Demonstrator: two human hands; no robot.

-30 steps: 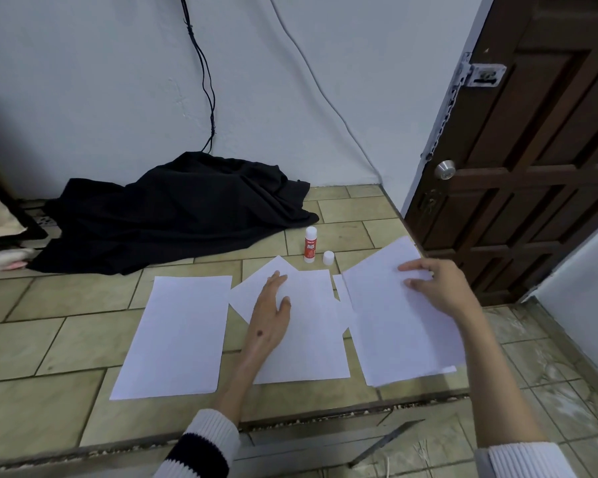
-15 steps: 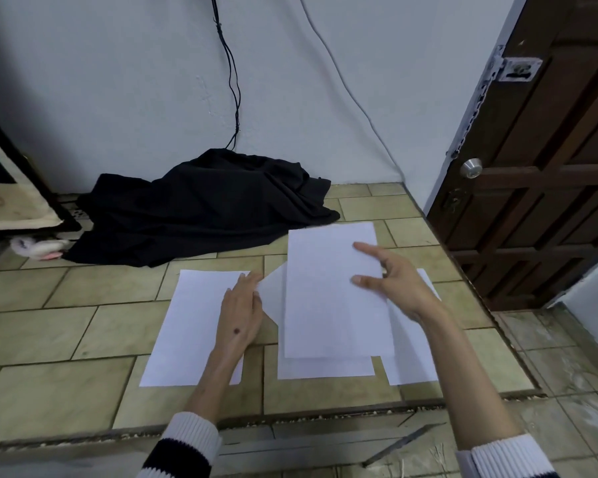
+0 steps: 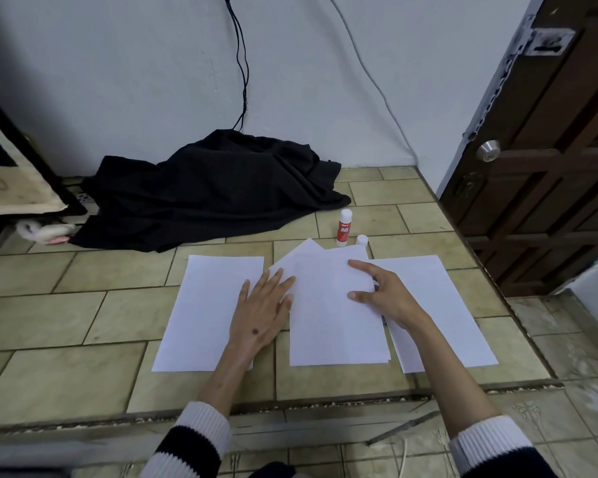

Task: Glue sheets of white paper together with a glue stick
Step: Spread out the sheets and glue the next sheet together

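Several white paper sheets lie on the tiled floor. One sheet [image 3: 204, 315] is at the left and another [image 3: 442, 305] at the right. A middle stack sits between them, with a top sheet [image 3: 332, 326] over a tilted sheet whose corner [image 3: 306, 248] pokes out. My left hand [image 3: 261, 312] lies flat with spread fingers on the left sheet's right edge, its fingertips touching the top sheet. My right hand [image 3: 384, 291] holds the top sheet's right edge, thumb and index on top and the other fingers curled at the edge. A red-and-white glue stick [image 3: 344, 227] stands upright behind the stack, its white cap [image 3: 361, 240] beside it.
A black cloth [image 3: 214, 191] is heaped against the white wall behind the sheets, with cables hanging above it. A dark wooden door [image 3: 549, 167] stands at the right. The tiled platform ends in a step edge [image 3: 325, 401] just in front of me.
My right hand carried a sheet from the right pile leftward and lowered it onto the middle stack. My left hand shifted left, off the middle stack onto the left sheet's edge.
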